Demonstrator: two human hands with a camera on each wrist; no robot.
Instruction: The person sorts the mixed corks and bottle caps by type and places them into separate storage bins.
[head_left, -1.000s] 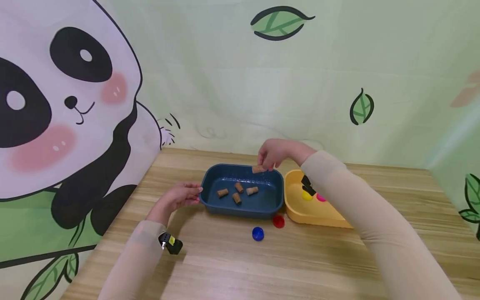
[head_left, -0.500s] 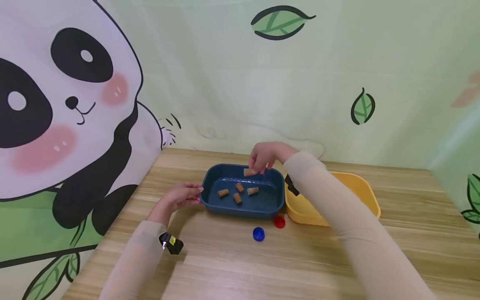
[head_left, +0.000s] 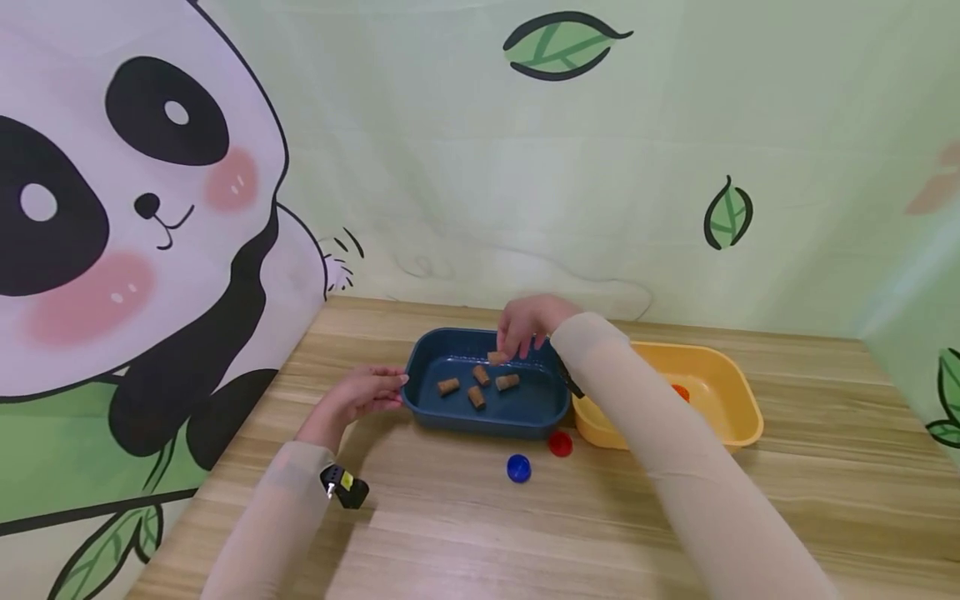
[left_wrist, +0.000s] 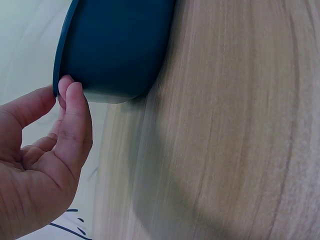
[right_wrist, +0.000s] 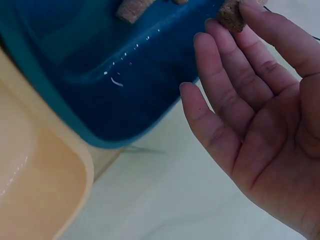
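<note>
In the head view a dark blue bin stands on the table, with several brown corks lying inside. Over its back right part my right hand pinches another cork between thumb and fingers. The right wrist view shows that cork at the thumb tip, with the other fingers spread loosely. At the bin's left end my left hand pinches the rim. From the left wrist, its thumb lies at the rim and fingertips touch the bin's outer wall.
Right beside the blue bin stands a yellow bin, partly hidden by the right sleeve; an orange piece shows in it. A blue disc and a red disc lie on the table in front. A printed cloth wall rises behind.
My right hand has moved left and then down into the blue bin's opening with the cork. My left hand has stayed at the rim.
</note>
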